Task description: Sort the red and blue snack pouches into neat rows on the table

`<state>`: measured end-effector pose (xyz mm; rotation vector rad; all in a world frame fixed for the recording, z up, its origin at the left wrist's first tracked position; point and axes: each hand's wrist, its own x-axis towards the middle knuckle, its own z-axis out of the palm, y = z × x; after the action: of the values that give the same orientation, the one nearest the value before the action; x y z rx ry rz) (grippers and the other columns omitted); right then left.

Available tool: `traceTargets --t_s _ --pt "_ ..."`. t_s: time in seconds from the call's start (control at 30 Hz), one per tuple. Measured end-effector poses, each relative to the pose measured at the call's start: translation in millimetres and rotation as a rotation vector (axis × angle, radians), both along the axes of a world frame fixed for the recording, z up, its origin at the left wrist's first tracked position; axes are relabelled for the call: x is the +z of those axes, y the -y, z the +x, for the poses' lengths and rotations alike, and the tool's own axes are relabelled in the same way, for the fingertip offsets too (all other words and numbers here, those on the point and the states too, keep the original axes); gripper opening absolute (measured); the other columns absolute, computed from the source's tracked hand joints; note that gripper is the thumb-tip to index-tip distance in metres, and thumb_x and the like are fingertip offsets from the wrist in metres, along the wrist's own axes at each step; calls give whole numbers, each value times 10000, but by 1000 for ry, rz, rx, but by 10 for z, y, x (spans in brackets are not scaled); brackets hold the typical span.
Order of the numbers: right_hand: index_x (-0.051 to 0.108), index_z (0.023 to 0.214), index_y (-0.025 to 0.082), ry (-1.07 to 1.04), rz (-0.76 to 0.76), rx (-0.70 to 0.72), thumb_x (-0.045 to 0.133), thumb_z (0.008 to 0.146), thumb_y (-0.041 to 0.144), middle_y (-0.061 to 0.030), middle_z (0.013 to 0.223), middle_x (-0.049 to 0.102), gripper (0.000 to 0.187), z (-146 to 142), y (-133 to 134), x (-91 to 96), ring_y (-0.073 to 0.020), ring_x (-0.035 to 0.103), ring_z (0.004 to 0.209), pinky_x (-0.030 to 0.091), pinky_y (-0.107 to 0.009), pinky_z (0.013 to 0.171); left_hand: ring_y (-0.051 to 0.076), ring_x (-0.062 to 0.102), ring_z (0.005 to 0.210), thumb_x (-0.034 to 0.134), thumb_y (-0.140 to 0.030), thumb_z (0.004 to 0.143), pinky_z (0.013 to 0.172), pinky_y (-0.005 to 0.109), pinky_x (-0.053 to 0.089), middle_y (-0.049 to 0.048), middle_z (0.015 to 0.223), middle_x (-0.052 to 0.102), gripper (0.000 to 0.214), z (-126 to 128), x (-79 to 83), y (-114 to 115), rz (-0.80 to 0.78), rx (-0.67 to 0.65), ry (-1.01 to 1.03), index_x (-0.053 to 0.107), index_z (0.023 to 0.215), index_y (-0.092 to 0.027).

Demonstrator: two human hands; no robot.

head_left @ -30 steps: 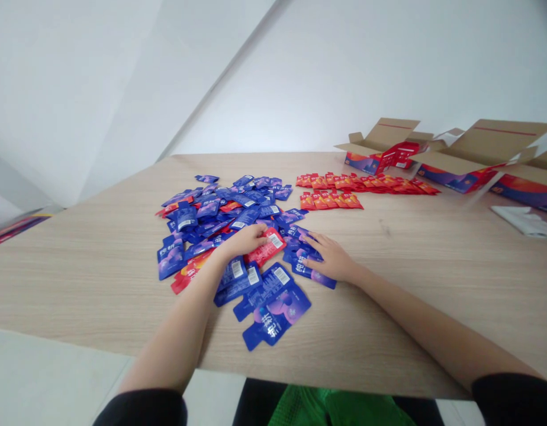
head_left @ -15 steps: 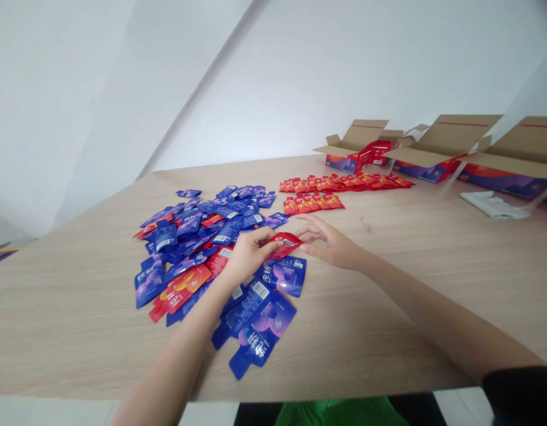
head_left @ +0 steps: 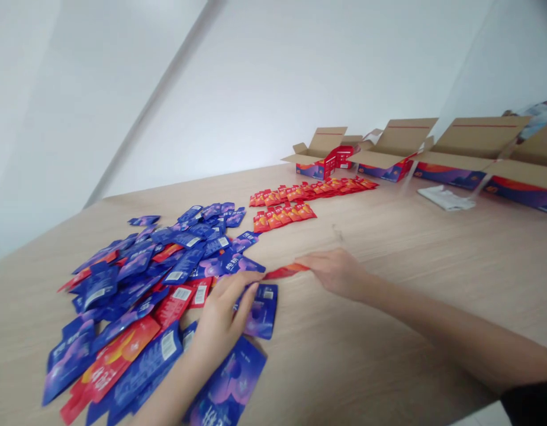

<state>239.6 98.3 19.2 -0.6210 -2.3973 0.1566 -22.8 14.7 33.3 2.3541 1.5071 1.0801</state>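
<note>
A heap of blue and red flat sachets (head_left: 158, 266) covers the left half of the wooden table (head_left: 411, 260). My right hand (head_left: 335, 272) pinches one end of a red sachet (head_left: 285, 271) and holds it edge-on just above the table, right of the heap. My left hand (head_left: 222, 316) lies over blue sachets at the heap's near edge, fingers stretched out toward the red sachet and apart from it. Further back, red sachets (head_left: 300, 198) lie in two neat rows.
Several open cardboard boxes (head_left: 433, 157) with red and blue printed sides stand along the back right of the table. A folded white sheet (head_left: 446, 198) lies in front of them. A white wall rises behind.
My left hand passed the red sachet to my right hand and let go. The right hand now carries it rightward. The camera has swung left, so the heap sits nearer the left edge.
</note>
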Motion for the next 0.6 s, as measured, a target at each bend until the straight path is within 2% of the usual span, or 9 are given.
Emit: traceTargets --t_s 0.1,0.2,0.33,0.47,0.6 --pt "643 1272 234 -143 55 -224 419 860 87 -37 1258 664 492 366 -478 -71 -211 652 1128 530 -378 1001 216 669 992 453 -340 956 873 328 536 62 1085 712 245 -160 -37 -62 -23 81 12 651 1058 -238" --pt "639 1286 227 -193 68 -407 400 841 74 -25 1291 639 528 629 -1075 -234 -208 603 1204 457 -407 1092 217 687 939 466 -353 934 828 321 565 55 1010 724 233 -274 -169 -152 -39 77 2 662 997 -243" --pt "643 1277 216 -100 58 -510 401 786 11 -15 1311 623 585 752 -1731 -490 -190 571 1243 434 -396 1116 204 697 933 482 -313 918 815 290 580 32 983 725 188 -321 -320 -205 0 12 -68 652 991 -279" --pt "628 1296 214 4 82 -525 417 783 -2 -16 1355 590 595 728 -2091 -678 -197 516 1301 412 -410 1132 187 696 968 507 -273 907 864 260 571 15 1048 720 219 -395 -375 -207 54 -12 -161 616 1092 -319" --pt "632 1290 191 71 81 -558 409 782 -12 -33 1348 595 590 700 -2280 -808 -215 509 1309 434 -424 1111 194 699 975 522 -285 897 844 252 584 18 1106 714 286 -528 -464 -222 41 6 -191 595 1168 -342"
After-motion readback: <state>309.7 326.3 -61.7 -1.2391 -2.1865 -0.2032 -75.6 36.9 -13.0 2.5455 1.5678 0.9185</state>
